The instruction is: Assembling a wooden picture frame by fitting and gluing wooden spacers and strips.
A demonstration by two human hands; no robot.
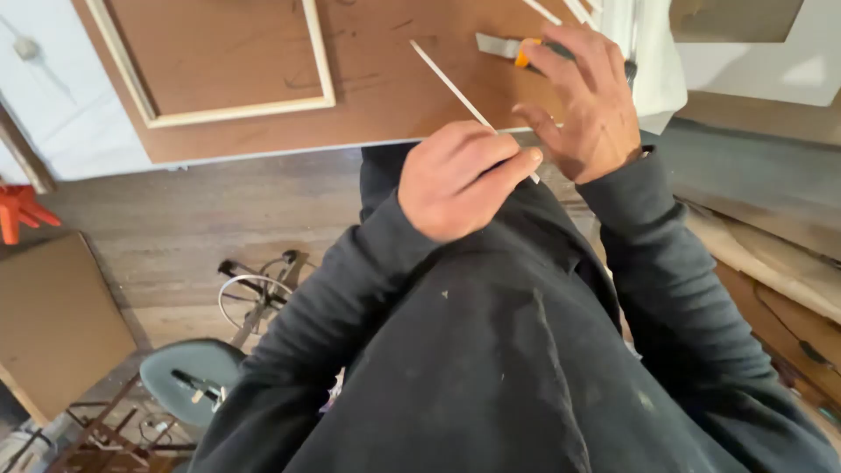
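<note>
A brown board (368, 88) lies beyond the hands over a wooden floor (175, 228), bearing a pale wooden frame (219, 109). The left hand (460, 180) is curled closed, pinching a thin white strip (451, 85) that runs up across the board. The right hand (587, 101) hovers half open, fingertips just beside the strip's near end, above an orange utility knife (512, 48).

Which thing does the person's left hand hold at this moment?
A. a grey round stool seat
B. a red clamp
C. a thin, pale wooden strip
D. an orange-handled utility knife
C: the left hand is closed around the thin, pale wooden strip, which slants up over the brown board.
</note>
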